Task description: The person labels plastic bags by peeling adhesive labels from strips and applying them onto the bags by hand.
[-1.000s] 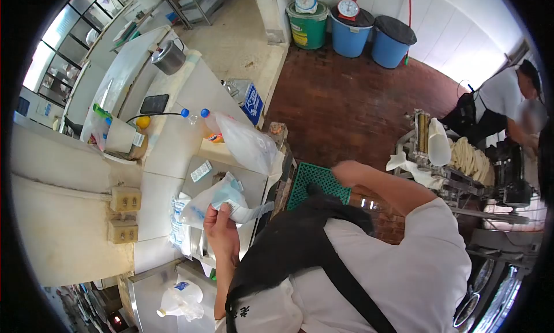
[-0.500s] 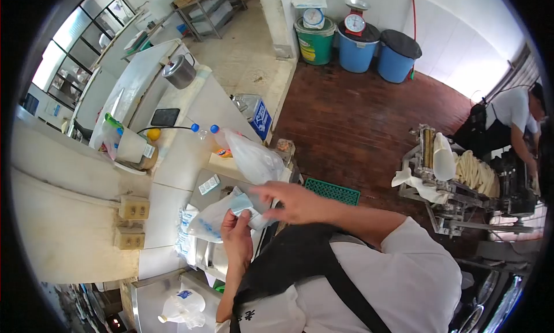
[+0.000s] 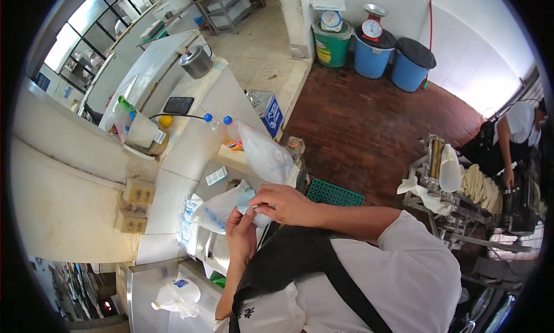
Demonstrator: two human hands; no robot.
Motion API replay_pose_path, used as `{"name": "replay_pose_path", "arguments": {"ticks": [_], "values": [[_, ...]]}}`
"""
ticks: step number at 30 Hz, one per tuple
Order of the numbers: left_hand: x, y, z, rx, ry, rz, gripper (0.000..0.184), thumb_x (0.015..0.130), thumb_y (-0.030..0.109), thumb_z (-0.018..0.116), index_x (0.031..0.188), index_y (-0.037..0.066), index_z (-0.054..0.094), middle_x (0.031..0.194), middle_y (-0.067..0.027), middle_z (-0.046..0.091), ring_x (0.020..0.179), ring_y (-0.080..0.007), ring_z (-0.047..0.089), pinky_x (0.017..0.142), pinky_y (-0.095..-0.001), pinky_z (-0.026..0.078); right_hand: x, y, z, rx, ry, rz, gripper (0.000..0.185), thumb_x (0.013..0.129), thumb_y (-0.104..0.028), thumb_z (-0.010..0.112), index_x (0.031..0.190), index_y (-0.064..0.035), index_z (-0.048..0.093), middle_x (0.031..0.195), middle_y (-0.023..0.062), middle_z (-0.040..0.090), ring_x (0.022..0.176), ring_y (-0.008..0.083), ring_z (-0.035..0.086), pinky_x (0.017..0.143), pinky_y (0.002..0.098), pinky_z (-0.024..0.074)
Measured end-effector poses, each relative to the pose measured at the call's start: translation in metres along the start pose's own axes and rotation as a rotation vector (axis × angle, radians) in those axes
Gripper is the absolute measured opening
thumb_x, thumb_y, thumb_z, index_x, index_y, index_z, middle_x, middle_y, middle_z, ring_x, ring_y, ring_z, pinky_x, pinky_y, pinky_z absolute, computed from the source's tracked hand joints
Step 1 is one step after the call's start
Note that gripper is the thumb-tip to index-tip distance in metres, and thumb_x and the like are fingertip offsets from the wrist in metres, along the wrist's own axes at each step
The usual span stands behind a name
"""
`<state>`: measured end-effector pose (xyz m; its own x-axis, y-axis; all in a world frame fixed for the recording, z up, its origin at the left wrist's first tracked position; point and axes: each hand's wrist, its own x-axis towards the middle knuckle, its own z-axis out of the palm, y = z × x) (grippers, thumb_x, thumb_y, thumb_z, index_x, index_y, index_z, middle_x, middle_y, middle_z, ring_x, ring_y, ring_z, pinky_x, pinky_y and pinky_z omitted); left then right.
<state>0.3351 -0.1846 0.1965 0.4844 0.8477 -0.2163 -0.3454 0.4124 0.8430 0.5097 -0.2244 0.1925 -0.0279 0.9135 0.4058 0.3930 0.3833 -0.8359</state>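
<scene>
A small light-blue packet [image 3: 245, 199] is pinched between my two hands in front of my chest. My left hand [image 3: 241, 238] grips its lower edge with thumb and fingertips. From the right, the closed fingers of my right hand [image 3: 284, 205] press on its near side. What exactly the packet is does not show. Just behind my hands lies a clear plastic bag with blue print [image 3: 214, 216]. Farther back on the counter is a small printed white carton [image 3: 217, 175]. A cloudy plastic bag [image 3: 266, 155] stands beyond my right hand.
Bottles with blue caps [image 3: 213, 122], a phone [image 3: 179, 105] and a metal pot [image 3: 196, 62] line the counter. On the right, a co-worker [image 3: 513, 131] stands at a machine with dough [image 3: 482, 187]. Lidded bins [image 3: 372, 55] with scales stand by the wall.
My right hand has come in from above the packet and now pinches it beside my left hand. The co-worker has straightened somewhat. The whole view has shifted slightly.
</scene>
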Motion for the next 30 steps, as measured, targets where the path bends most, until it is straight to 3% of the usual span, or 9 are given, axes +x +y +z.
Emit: {"name": "replay_pose_path", "arguments": {"ticks": [9, 17, 23, 26, 30], "values": [[0.004, -0.011, -0.013, -0.133, -0.003, -0.097, 0.022, 0.101, 0.017, 0.052, 0.109, -0.001, 0.061, 0.111, -0.0123, 0.066, 0.106, -0.0211, 0.062, 0.098, -0.0377, 0.046, -0.006, 0.009, 0.004, -0.137, 0.009, -0.166, 0.013, 0.088, -0.018, 0.069, 0.098, -0.0089, 0.069, 0.093, 0.008, 0.063, 0.092, 0.0291, 0.061, 0.081, 0.0391, 0.0502], [0.005, -0.008, -0.003, -0.13, 0.022, -0.187, 0.02, 0.101, 0.016, 0.052, 0.108, -0.001, 0.061, 0.109, -0.0121, 0.066, 0.101, -0.02, 0.063, 0.094, -0.0376, 0.049, -0.01, 0.017, 0.006, -0.215, 0.033, -0.297, 0.013, 0.087, -0.018, 0.068, 0.096, -0.0094, 0.07, 0.096, 0.0053, 0.063, 0.098, 0.0267, 0.06, 0.087, 0.04, 0.0481], [0.007, -0.009, -0.003, -0.059, 0.04, -0.148, 0.021, 0.102, 0.018, 0.053, 0.108, 0.0, 0.062, 0.108, -0.011, 0.066, 0.098, -0.0185, 0.064, 0.087, -0.037, 0.051, -0.009, 0.02, 0.007, -0.166, 0.052, -0.254, 0.018, 0.088, -0.016, 0.064, 0.104, -0.0096, 0.067, 0.1, 0.0089, 0.06, 0.101, 0.0291, 0.058, 0.087, 0.042, 0.0455], [0.009, -0.018, -0.014, -0.048, 0.032, -0.128, 0.022, 0.102, 0.02, 0.054, 0.108, 0.001, 0.062, 0.107, -0.01, 0.066, 0.096, -0.0177, 0.063, 0.084, -0.0358, 0.052, -0.004, 0.017, 0.005, -0.178, 0.026, -0.261, 0.016, 0.087, -0.018, 0.065, 0.101, -0.0094, 0.067, 0.095, 0.0085, 0.059, 0.094, 0.0301, 0.058, 0.082, 0.0422, 0.0461], [0.007, -0.011, -0.01, -0.03, 0.034, -0.134, 0.023, 0.101, 0.023, 0.057, 0.107, 0.001, 0.062, 0.105, -0.0092, 0.066, 0.094, -0.0165, 0.063, 0.083, -0.0349, 0.051, -0.005, 0.021, 0.005, -0.229, 0.009, -0.24, 0.015, 0.085, -0.019, 0.07, 0.097, -0.0112, 0.069, 0.097, 0.006, 0.061, 0.096, 0.0277, 0.059, 0.085, 0.0394, 0.0476]]}}
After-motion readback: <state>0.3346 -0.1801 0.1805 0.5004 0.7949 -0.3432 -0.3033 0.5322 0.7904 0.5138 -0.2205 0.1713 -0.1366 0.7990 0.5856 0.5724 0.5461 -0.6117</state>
